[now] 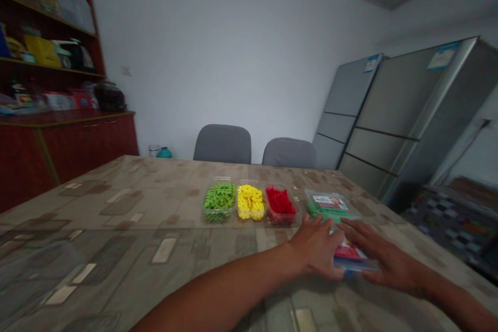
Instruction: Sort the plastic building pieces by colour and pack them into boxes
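Observation:
My left hand (317, 249) and my right hand (383, 259) both rest on a flat clear box with a red label (352, 257) lying on the table, fingers curled round its left and right sides. Just beyond it lies a green lidded box (330, 205). Farther left, three clear trays stand in a row: green pieces (220, 201), yellow pieces (251, 202) and red pieces (280, 203).
The table (116, 228) has a patterned beige and brown cover. Two grey chairs (222, 144) stand at its far side. A red wooden cabinet with shelves (58, 135) is on the left; grey metal cabinets (408, 119) are on the right.

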The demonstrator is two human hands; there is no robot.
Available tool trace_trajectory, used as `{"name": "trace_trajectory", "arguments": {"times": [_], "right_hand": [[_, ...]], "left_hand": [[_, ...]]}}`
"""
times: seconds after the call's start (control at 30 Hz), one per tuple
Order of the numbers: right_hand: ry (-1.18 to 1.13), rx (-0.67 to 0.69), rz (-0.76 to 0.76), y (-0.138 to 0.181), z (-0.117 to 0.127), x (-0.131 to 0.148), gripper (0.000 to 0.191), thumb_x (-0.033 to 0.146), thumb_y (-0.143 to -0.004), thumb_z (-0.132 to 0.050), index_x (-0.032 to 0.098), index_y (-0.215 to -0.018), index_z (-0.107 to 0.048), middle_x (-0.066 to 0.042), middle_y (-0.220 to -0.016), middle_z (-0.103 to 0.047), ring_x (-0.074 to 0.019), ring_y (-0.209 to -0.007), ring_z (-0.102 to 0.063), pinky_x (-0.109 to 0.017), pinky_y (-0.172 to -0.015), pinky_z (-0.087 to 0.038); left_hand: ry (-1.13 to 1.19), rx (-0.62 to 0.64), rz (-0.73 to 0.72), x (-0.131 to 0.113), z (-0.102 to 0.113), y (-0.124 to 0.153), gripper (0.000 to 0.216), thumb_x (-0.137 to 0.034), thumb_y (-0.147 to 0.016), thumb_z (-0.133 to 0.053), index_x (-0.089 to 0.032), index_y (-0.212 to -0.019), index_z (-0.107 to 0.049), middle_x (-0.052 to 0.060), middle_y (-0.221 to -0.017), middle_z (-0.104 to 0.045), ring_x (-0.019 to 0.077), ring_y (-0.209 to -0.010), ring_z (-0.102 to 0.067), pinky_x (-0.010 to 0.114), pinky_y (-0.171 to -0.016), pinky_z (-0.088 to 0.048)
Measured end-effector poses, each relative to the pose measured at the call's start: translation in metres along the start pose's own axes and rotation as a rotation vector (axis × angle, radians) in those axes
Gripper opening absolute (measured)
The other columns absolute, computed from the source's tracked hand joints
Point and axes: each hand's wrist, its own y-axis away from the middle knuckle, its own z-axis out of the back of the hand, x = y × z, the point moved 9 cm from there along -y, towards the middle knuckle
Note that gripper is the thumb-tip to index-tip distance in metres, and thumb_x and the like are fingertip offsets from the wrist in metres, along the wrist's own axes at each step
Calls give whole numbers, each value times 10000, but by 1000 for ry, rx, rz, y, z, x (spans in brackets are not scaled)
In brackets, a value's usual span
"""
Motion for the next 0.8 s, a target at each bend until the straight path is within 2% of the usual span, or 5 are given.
{"name": "trace_trajectory", "arguments": {"times": [0.3, 0.4, 0.53, 0.63, 0.8], "right_hand": [[14, -57, -202, 26, -7, -59, 758, 569, -742, -686, 255, -1410, -514, -148, -1541, -372, -370, -1403, -340, -591, -1110, -278], [-181, -141, -333, 42, 4, -72, 728, 570, -705, -675, 259, -1355, -576, -150, -1493, -453, -366, -1349, -433, -525, -1047, -405], [-458, -352, -690, 61, 8, -100, 627, 690, -747, -468, 221, -1083, -712, -170, -1037, -742, -308, -835, -719, -393, -639, -580], [-454, -415, -849, 58, -6, -106, 620, 734, -733, -388, 193, -743, -690, -95, -587, -684, -244, -496, -629, -362, -480, -527], [-418, -487, -840, 45, -21, -104, 551, 753, -669, -398, 252, -583, -610, -91, -649, -721, -307, -706, -689, -418, -703, -555]], "left_hand": [[22, 7, 96, 11, -39, -34, 787, -620, -755, -651, -117, -1336, -485, 231, -1398, -474, 461, -1267, -403, 660, -1035, -244], [33, 14, 89, 11, -40, -34, 803, -628, -748, -661, -117, -1342, -483, 234, -1426, -452, 471, -1287, -386, 665, -1048, -222], [38, 8, 105, 11, -39, -33, 726, -608, -757, -652, -123, -1284, -530, 223, -1419, -468, 445, -1284, -405, 632, -1067, -231], [37, 2, 121, 11, -38, -33, 718, -601, -746, -668, -137, -1276, -529, 212, -1416, -476, 429, -1300, -398, 608, -1084, -226], [44, 1, 111, 9, -39, -33, 730, -582, -765, -670, -125, -1308, -498, 228, -1424, -464, 379, -1341, -381, 564, -1124, -194]]}}
